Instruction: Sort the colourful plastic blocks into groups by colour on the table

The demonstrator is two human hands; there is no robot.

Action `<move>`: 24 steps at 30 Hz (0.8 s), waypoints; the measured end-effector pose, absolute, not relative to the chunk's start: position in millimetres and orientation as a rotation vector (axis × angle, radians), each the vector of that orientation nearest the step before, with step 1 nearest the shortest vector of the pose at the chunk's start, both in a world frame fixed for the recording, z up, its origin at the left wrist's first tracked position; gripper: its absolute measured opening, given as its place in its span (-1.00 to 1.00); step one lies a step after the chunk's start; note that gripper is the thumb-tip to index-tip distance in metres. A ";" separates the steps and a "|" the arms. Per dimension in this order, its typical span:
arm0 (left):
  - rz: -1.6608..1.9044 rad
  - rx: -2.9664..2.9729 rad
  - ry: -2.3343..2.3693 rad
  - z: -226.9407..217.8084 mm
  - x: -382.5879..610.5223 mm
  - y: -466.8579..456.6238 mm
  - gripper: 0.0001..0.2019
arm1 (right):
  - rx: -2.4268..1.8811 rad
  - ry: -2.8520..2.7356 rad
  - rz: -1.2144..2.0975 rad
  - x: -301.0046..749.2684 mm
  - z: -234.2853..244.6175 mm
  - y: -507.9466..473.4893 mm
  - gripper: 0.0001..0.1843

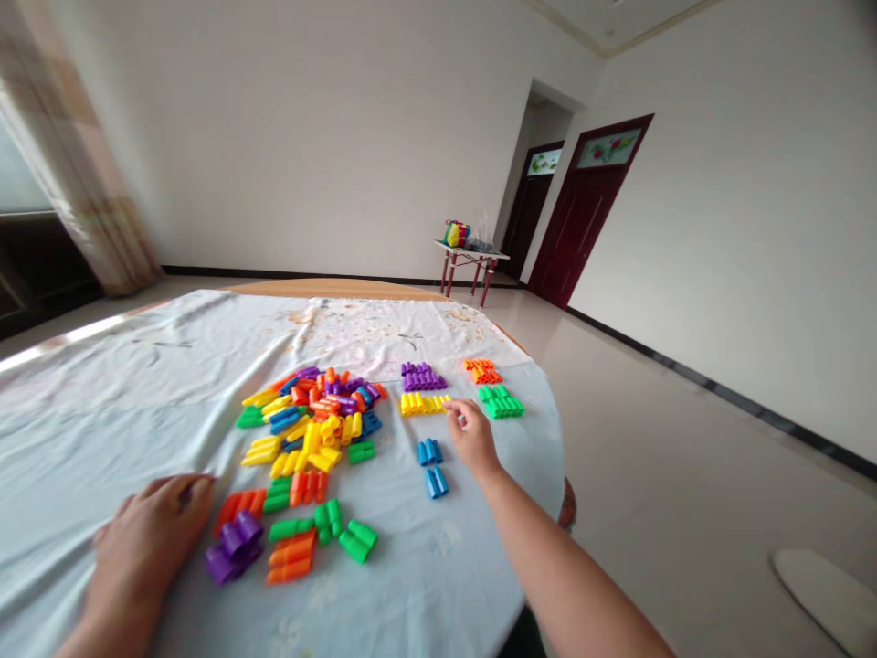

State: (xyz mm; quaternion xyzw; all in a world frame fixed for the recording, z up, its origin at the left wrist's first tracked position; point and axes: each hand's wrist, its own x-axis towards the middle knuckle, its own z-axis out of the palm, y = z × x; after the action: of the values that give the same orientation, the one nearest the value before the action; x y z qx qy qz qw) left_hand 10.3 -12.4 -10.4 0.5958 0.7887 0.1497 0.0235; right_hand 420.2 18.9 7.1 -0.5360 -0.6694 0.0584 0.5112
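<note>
My right hand (pixel 472 437) reaches over the table with thumb and forefinger pinched at the right end of a row of yellow plastic tube blocks (pixel 421 404). Its fingertips touch the end yellow block. My left hand (pixel 154 525) lies on the cloth with fingers loosely out, holding nothing, left of a purple block cluster (pixel 234 548). Near my right hand are purple blocks (pixel 423 376), orange blocks (pixel 483 371), green blocks (pixel 501 402) and blue blocks (pixel 430 451), grouped by colour. A mixed pile of blocks (pixel 315 429) lies in the middle.
Orange blocks (pixel 291 557) and green blocks (pixel 358 540) lie near the front. A pale tablecloth (pixel 171 347) with folds covers the round table. Behind stands a small table (pixel 472 251) with a colourful bag (pixel 457 234). A white stool-like shape (pixel 822 594) is at lower right.
</note>
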 end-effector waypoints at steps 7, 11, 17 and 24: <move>0.534 1.794 2.429 1.0 23.8 -22.7 -0.50 | -1.126 -1.731 0.201 370.6 -5.5 12.1 -0.76; 0.568 1.780 2.444 -2.4 23.8 -21.7 -0.51 | -1.060 -1.855 0.079 370.7 -3.8 5.6 -0.76; 0.625 1.792 2.434 -2.8 25.9 -21.6 -0.53 | -0.965 -2.091 0.100 353.2 18.0 -20.3 -0.82; 0.627 1.781 2.450 1.5 30.9 -25.1 -0.55 | -0.870 -2.524 0.337 331.0 20.7 -50.4 -0.63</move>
State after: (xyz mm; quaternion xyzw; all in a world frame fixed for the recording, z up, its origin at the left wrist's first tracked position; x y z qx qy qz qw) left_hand 30.9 -25.1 1.5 0.5757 0.7918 0.2025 0.0244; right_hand 331.0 -50.4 20.7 -0.3153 -0.9142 0.1221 0.2233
